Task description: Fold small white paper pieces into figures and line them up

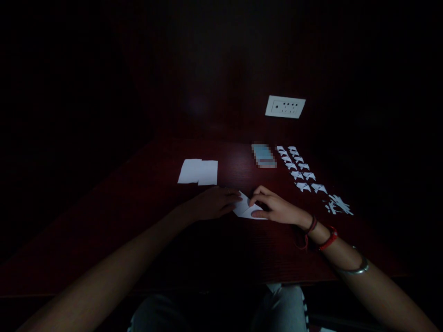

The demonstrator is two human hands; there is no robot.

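A small white folded paper (244, 208) lies on the dark red table (145, 221) in front of me. My left hand (213, 203) rests on its left edge, fingers close together and pressed down on it. My right hand (275, 207) pinches the paper's right side with thumb and curled fingers. Red thread bands and a metal bangle circle the right wrist. The scene is very dim.
Two overlapping white sheets (198, 172) lie behind my left hand. Two rows of several small folded paper shapes (299, 168) run along the right, ending in a loose pile (338, 204). A blurred-out rectangular object (263, 155) sits behind. A white wall socket (285, 106) is beyond the table.
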